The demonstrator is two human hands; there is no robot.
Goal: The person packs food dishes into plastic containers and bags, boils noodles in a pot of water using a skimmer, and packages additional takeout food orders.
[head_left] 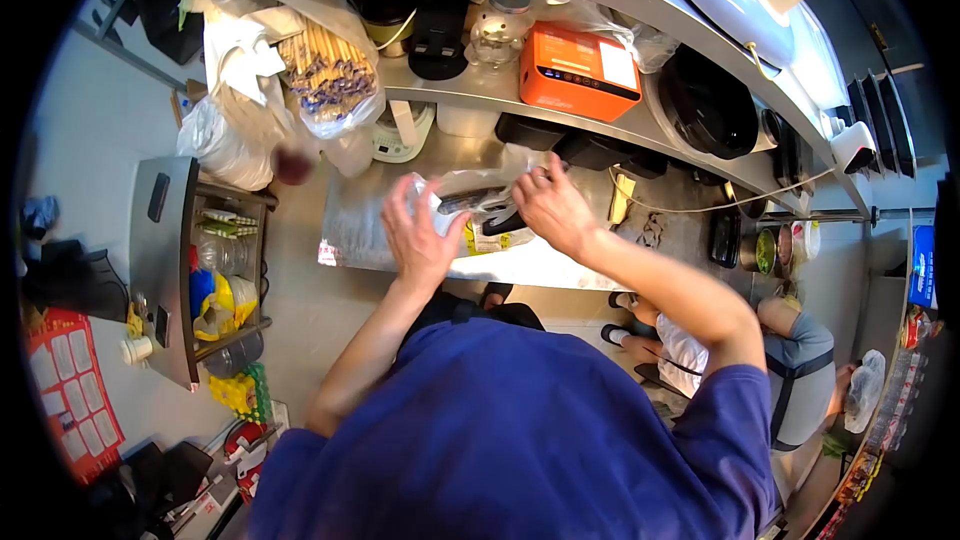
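A clear plastic bag (483, 180) lies over the metal worktop (360, 215), with dark, shiny pieces (474, 200) showing in or under it; what they are I cannot make out. My left hand (420, 238) is at the bag's left edge, its fingers curved and the thumb apart, with film between them. On the other side, my right hand (553, 205) pinches the bag with bent fingers. A black curved piece (510, 221) shows just below the right fingers. Beneath the bag is a yellow printed packet (488, 239).
Above the worktop runs a metal shelf (450, 90) with an orange box (580, 70) and a glass jar (500, 28). A bag of wooden sticks (325, 70) hangs at left. A cable (700, 208) crosses on the right. Another person (805, 380) sits at lower right.
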